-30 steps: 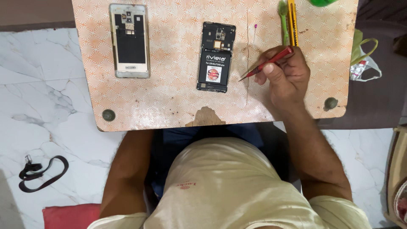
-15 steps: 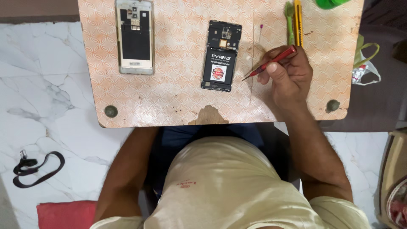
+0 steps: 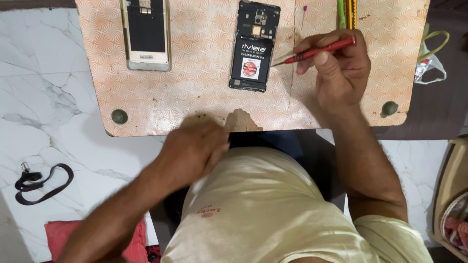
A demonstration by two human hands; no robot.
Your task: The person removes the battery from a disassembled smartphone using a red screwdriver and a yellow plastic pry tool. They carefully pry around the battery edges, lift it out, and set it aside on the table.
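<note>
An opened black phone (image 3: 254, 46) with its battery showing lies on the orange patterned small table (image 3: 204, 92). My right hand (image 3: 339, 73) rests on the table to the phone's right, holding a red screwdriver (image 3: 317, 51) whose tip points at the phone's right edge. My left hand (image 3: 192, 151) is blurred, raised at the table's near edge, fingers curled, with nothing visible in it. A detached phone frame (image 3: 145, 31) lies at the table's far left.
Green and yellow tools (image 3: 346, 12) lie at the table's far edge and a small pink-headed pin (image 3: 305, 9) beside them. A black strap (image 3: 41, 182) is on the marble floor at left, a red cushion (image 3: 61, 234) below it, a face mask (image 3: 429, 58) at right.
My left hand has come up from beside my body to the table's near edge. The right hand and screwdriver stay by the phone. The view has shifted closer.
</note>
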